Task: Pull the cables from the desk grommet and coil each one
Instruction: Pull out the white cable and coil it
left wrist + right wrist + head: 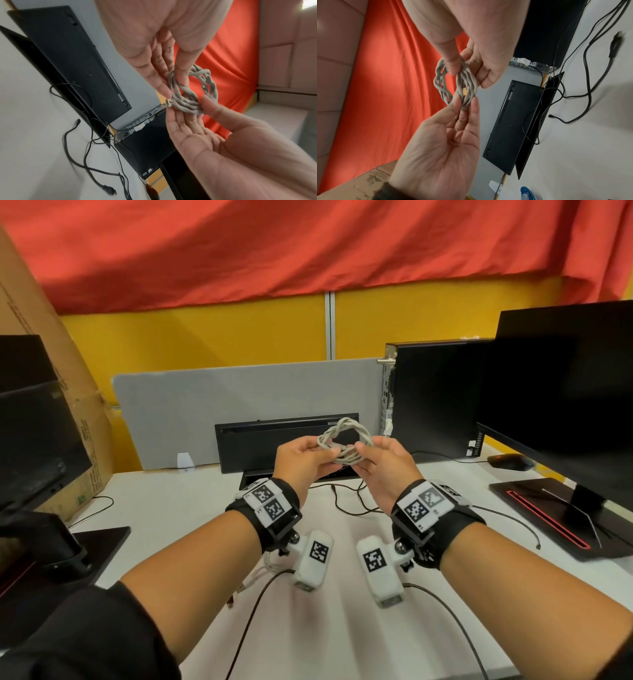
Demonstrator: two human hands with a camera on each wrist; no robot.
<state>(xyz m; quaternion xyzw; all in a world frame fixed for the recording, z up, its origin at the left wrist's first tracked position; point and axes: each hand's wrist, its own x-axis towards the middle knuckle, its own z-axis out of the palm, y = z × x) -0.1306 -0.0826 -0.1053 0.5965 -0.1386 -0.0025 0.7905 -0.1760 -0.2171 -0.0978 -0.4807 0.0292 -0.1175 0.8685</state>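
Both hands hold a grey-white cable coil (346, 428) in the air above the desk. My left hand (325, 455) pinches the coil's left side between thumb and fingers. On the opposite side my right hand (368, 455) pinches it the same way. The coil (188, 104) is wound in several twisted loops, and its metal connector (169, 102) sticks out by the left fingertips. In the right wrist view the coil (440, 83) hangs between the two thumbs. Behind the hands stands the black desk grommet lid (287, 436), raised open. Thin black cables (349, 503) trail from it onto the desk.
A black monitor (565, 405) and PC tower (431, 392) stand right, with a mouse (510, 462) beside them. Another monitor (34, 422) and a cardboard box (51, 364) are left. A grey divider (205, 412) backs the desk. A whitish cable (253, 577) lies under my left wrist.
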